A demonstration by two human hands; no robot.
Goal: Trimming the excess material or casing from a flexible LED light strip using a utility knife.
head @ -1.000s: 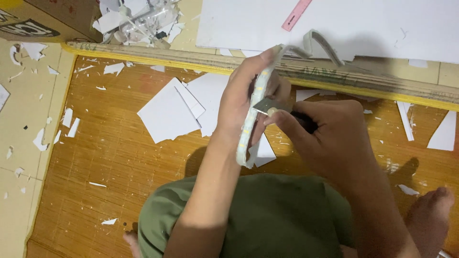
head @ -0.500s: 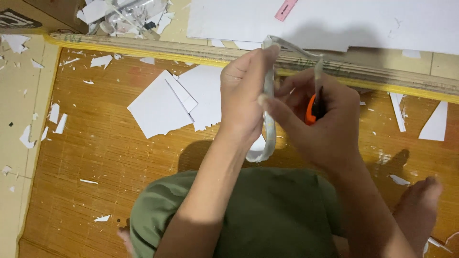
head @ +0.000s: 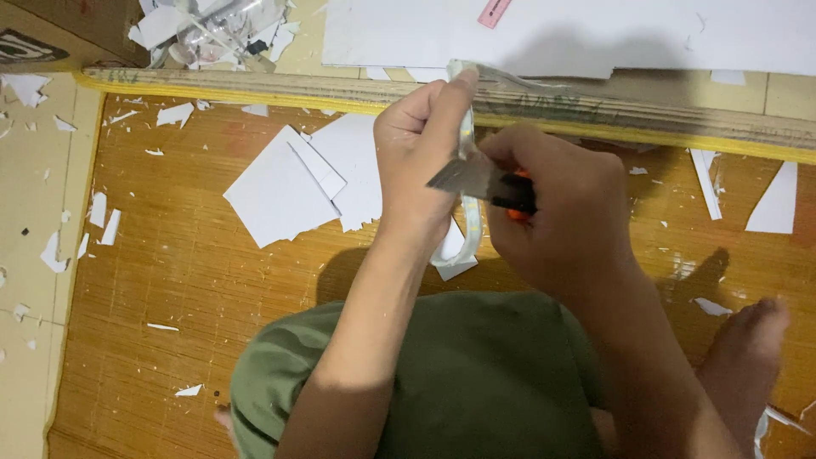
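A woven bamboo mat covers the floor, edged at the top by a long wooden board with a large white sheet beyond it. White paper offcuts lie just left of the hands, with smaller scraps scattered about. An olive-green knee fills the foreground, hiding the mat beneath. The left hand curls closed around a pale flexible strip, held upright above the mat. The right hand grips an orange-and-black utility knife, its blade touching the strip.
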